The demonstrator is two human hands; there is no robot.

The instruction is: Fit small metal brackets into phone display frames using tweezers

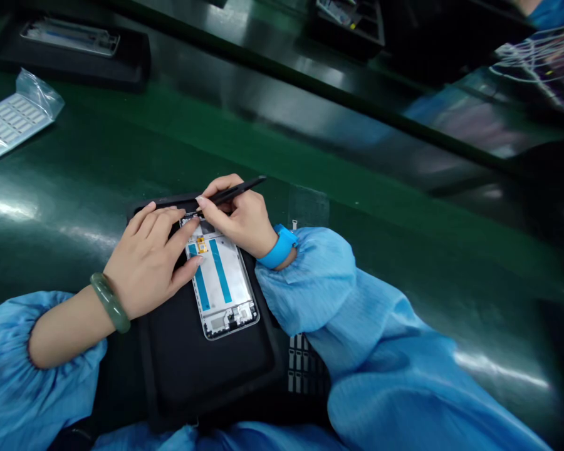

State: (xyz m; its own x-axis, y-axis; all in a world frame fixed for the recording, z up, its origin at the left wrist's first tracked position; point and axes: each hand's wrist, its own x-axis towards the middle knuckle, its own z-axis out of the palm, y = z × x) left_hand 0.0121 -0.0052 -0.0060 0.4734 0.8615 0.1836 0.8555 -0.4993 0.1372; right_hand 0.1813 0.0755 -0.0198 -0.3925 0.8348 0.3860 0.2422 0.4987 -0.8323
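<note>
A silver phone frame (237, 282) with two blue adhesive strips lies at a slant in a black tray (207, 379). My left hand (153, 260) rests over its upper left side, fingers stretched out, with thumb and index fingertip touching the frame near a small gold flex part (202, 245). Pinched in my right hand (244, 216) are black tweezers (237, 190), their back end pointing up and right. Their tips reach down to the frame's top edge, beside my left fingertips; what they touch there is too small to make out.
Another black tray (75, 70) holds a phone frame (70, 36) at the upper left. Near it lies a plastic-wrapped sheet of small parts (16, 122). Rows of small metallic pieces (301, 363) sit right of my tray. Cables (536, 59) hang at the upper right.
</note>
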